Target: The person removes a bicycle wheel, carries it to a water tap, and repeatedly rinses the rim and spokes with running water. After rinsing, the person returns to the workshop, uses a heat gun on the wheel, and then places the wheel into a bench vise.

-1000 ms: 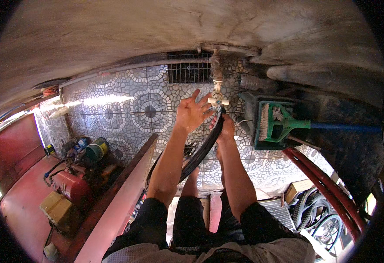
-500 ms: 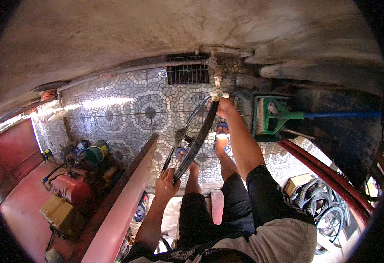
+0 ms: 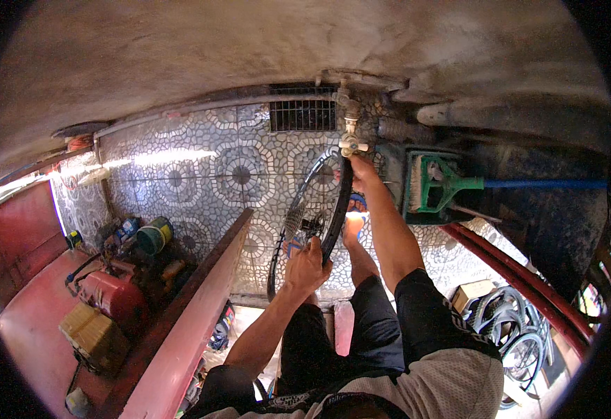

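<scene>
The person holds a bicycle wheel (image 3: 341,209) upright just below a pale tap (image 3: 351,145), over a patterned tile floor (image 3: 239,174). The right hand (image 3: 362,174) is at the top of the tyre, its fingers curled round it, the tips showing on the far side. The left hand (image 3: 309,269) is lower down, beside the tyre's near part, with fingers bent and pointing toward the hub (image 3: 311,225); whether they grip anything cannot be told. Pale lettering marks the dark cloth (image 3: 288,403) at the lower edge, and smaller pale marks, too blurred to make out, run along the right sleeve (image 3: 424,300). To the right a green brush (image 3: 452,187) with a blue handle lies against a dark green dustpan (image 3: 411,162).
</scene>
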A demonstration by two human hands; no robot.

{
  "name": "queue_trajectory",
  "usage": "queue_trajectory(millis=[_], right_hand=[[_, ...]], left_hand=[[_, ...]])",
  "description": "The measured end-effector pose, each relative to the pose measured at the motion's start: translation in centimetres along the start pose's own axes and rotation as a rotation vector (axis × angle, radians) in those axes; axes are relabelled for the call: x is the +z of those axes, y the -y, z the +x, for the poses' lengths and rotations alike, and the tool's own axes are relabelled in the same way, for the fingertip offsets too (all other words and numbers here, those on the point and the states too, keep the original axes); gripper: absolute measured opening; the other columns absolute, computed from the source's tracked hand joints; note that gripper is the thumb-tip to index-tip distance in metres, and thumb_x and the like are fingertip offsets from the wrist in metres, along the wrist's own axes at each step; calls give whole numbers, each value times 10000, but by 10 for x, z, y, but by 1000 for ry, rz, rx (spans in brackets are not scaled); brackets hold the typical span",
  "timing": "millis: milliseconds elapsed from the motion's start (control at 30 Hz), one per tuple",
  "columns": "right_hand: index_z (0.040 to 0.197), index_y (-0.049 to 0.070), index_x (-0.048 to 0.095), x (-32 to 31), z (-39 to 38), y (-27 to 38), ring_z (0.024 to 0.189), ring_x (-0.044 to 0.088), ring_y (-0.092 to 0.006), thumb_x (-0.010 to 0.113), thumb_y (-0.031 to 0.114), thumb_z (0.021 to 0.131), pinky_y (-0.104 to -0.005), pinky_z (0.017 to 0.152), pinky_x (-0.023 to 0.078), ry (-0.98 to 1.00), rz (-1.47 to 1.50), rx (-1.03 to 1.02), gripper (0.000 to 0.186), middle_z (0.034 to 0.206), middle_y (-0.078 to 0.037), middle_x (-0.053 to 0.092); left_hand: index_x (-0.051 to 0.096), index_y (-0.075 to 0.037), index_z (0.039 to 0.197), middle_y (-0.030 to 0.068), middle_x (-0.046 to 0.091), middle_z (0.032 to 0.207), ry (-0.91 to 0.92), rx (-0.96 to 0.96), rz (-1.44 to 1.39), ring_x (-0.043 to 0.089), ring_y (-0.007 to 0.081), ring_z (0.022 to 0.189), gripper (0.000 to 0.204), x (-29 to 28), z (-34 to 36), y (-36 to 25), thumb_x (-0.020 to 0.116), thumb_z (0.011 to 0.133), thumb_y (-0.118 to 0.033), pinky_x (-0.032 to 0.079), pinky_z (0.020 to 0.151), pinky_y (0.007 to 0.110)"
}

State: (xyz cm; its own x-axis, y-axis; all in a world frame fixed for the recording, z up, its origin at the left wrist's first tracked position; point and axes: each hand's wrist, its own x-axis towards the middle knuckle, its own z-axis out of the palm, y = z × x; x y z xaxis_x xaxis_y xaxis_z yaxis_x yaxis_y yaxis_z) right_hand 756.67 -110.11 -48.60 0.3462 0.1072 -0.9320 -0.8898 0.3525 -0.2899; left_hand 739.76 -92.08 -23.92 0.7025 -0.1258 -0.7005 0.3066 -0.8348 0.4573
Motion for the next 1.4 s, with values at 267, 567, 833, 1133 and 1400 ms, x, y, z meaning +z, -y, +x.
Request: queue_trajectory(millis=[267,567,833,1133,1400], right_hand=[[1060,88,654,-7,37,14,711,707,-273,667,160,959,-455,646,640,79,116,-49,124,890,-120,700],[1021,184,649,13,4,24,783,604,-209,662,335,959,-513,741,506,-29,-85,-12,164,866,2,618],[1183,121,578,69,-28,-4,810,611,-221,580,323,1022,-448,676,534,-100,-130,131,259,952,-46,627],[1081,105,614,-27,109,-20,844,645,-253,649,223,967,-472,715,553,-56,173,-2,167,934,-41,636],[1017,136,616,20,11,0,854,599,-272,637,386,965,-508,717,479,21,-53,46,257,968,-44,622]], left_hand=[[481,-7,1298,263,615,1135,-300,83,-147,621,488,1038,617,-20,16,-6,768,821,-272,518,881,543],[516,22,1215,244,581,1063,-397,207,-1,610,479,924,485,7,-60,71,699,772,-53,528,768,520],[483,-23,1133,279,647,1036,-234,-115,-44,666,514,834,392,-37,19,-4,692,837,-174,545,705,594],[498,46,1284,275,600,1091,-450,153,-31,632,461,928,562,12,-56,49,745,850,-212,529,820,534],[478,22,1169,269,675,930,-158,1,-52,687,464,813,434,-21,-32,12,699,879,-213,570,687,531]])
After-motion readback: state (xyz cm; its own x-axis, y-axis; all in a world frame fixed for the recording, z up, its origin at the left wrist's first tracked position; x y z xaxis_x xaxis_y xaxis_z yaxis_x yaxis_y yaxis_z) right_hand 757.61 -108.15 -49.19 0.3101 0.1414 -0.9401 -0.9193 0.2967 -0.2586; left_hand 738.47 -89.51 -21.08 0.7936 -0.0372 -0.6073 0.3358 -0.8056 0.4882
